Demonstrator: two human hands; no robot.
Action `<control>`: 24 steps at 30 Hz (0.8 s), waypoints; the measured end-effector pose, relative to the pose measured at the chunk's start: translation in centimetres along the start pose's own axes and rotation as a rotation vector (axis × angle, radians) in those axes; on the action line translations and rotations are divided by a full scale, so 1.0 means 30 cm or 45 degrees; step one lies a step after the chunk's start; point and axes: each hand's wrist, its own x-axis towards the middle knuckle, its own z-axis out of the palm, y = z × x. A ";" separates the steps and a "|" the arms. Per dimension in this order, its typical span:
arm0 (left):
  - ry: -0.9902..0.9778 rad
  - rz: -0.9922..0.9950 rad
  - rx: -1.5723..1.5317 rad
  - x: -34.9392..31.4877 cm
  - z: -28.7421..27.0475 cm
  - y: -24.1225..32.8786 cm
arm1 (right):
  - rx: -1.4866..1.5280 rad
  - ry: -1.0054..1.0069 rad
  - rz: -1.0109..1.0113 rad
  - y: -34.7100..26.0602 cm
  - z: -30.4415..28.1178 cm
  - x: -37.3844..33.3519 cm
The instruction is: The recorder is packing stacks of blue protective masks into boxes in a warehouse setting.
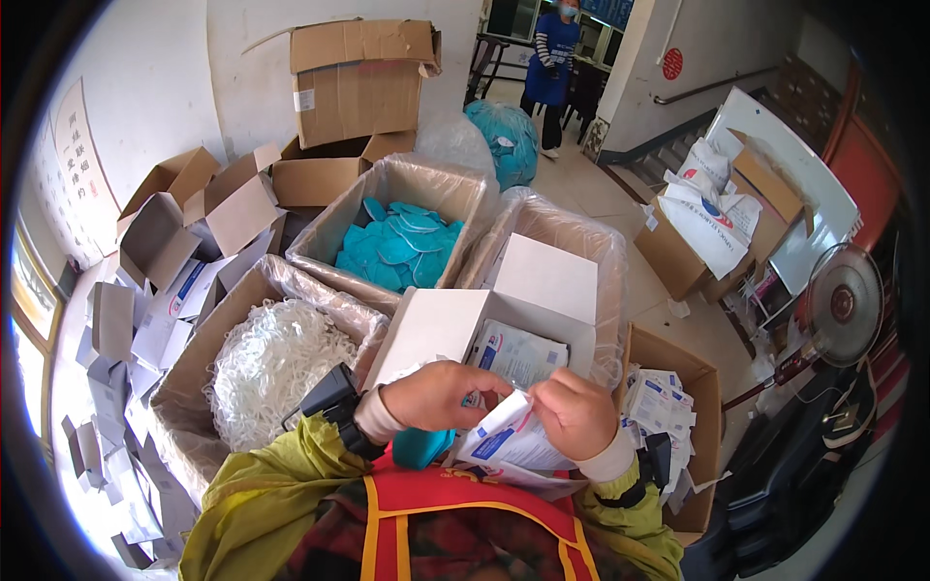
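A white printed packet (513,443) with blue marks hangs in front of my chest. My right hand (579,414) is closed on its upper right edge. My left hand (441,395) has its fingers curled at the packet's left edge, with a bit of teal showing between them. Just below my left hand is a teal moulded piece (422,448), like a mask cup; its lower part is out of sight. Beyond my hands stands an open white box (436,324) with flat printed packets (516,353) inside.
A lined carton (179,397) holds white elastic loops (276,373); another holds teal mask cups (402,247). At right is a carton of printed packets (659,412). Empty boxes (155,242) pile up at left. A fan (843,300) stands at right, and a person (554,58) at the back.
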 end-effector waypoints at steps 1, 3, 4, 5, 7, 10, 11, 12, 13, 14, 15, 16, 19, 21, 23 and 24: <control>0.000 0.002 -0.005 -0.001 0.001 -0.003 | -0.002 -0.026 0.001 -0.002 0.006 -0.002; -0.094 0.000 0.229 -0.006 0.000 -0.009 | 0.039 -0.043 -0.016 -0.016 0.026 0.001; -0.094 0.001 0.228 -0.008 0.005 -0.009 | 0.081 -0.058 -0.033 -0.022 0.035 0.004; -0.055 -0.028 0.244 -0.010 0.016 -0.007 | 0.080 -0.057 -0.029 -0.024 0.043 0.005; -0.021 -0.056 0.260 -0.017 0.026 -0.015 | 0.126 -0.062 -0.039 -0.022 0.058 0.007; -0.113 -0.117 0.331 -0.028 0.027 -0.046 | 0.092 -0.067 0.006 -0.013 0.064 0.002; -0.016 -0.044 0.142 -0.031 0.028 -0.050 | 0.089 -0.063 0.010 -0.013 0.065 0.004; 0.080 0.028 -0.047 -0.033 0.029 -0.052 | 0.063 -0.053 0.014 -0.013 0.065 0.006; 0.075 0.032 -0.045 -0.036 0.028 -0.051 | 0.038 -0.042 0.017 -0.013 0.064 0.008; 0.073 0.011 0.090 -0.036 0.027 -0.049 | 0.034 -0.037 0.019 -0.016 0.065 0.010; 0.071 -0.010 0.225 -0.036 0.027 -0.046 | 0.082 -0.047 0.009 -0.024 0.066 0.012; 0.083 -0.042 0.280 -0.034 0.029 -0.042 | 0.130 -0.057 -0.002 -0.028 0.068 0.015; 0.143 -0.080 0.262 -0.046 0.050 -0.065 | 0.181 -0.077 0.006 -0.034 0.076 0.011; 0.235 -0.060 0.207 -0.058 0.050 -0.061 | 0.121 -0.075 0.042 -0.024 0.072 0.001; 0.326 -0.048 0.150 -0.082 0.033 -0.052 | 0.067 -0.075 0.081 -0.011 0.046 -0.009; 0.406 -0.108 0.011 -0.093 0.002 -0.050 | 0.092 0.006 0.124 0.002 0.021 -0.007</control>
